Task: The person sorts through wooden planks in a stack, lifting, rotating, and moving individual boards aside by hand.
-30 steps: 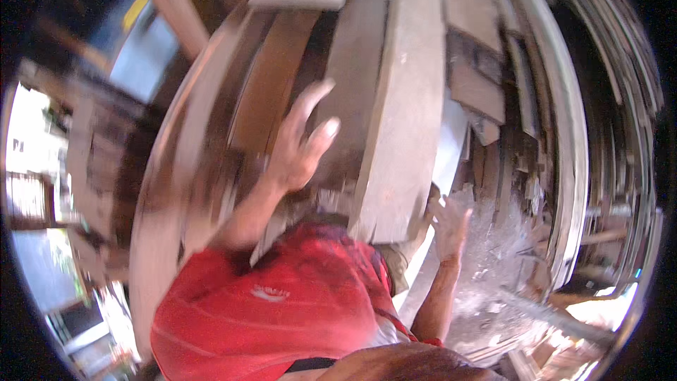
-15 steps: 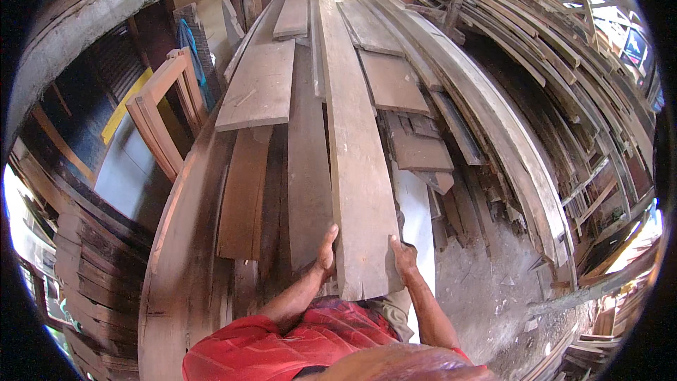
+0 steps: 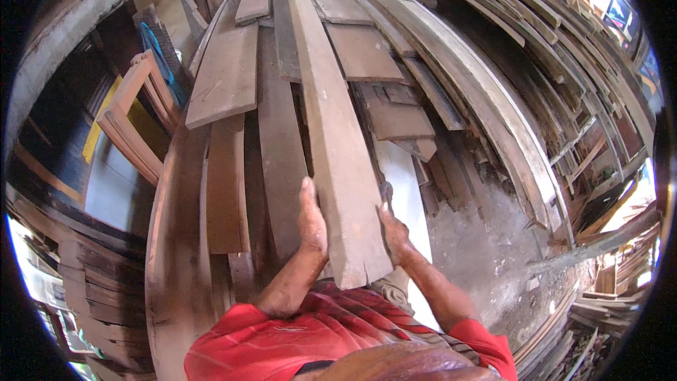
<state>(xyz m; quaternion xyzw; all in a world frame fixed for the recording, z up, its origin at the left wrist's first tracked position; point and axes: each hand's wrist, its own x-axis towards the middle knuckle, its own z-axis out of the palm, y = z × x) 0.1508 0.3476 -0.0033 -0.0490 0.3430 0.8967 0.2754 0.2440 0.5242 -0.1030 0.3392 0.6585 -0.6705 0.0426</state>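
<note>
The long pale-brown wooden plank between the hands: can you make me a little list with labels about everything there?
Main thing: long pale-brown wooden plank
Left hand: at plank's left edge
Right hand: at plank's right edge
Plank's near end: cracked, close to red cloth shirt
Upper left: reddish-brown angular wooden frame
Upper right: stacked long brown wooden boards

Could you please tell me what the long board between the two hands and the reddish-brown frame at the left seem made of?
Long board: apparently solid wood, rough and unpainted; its end shows a crack.

Frame: probably wood, smoother; its reddish-brown colour suggests this, though any varnish is unclear.
</note>
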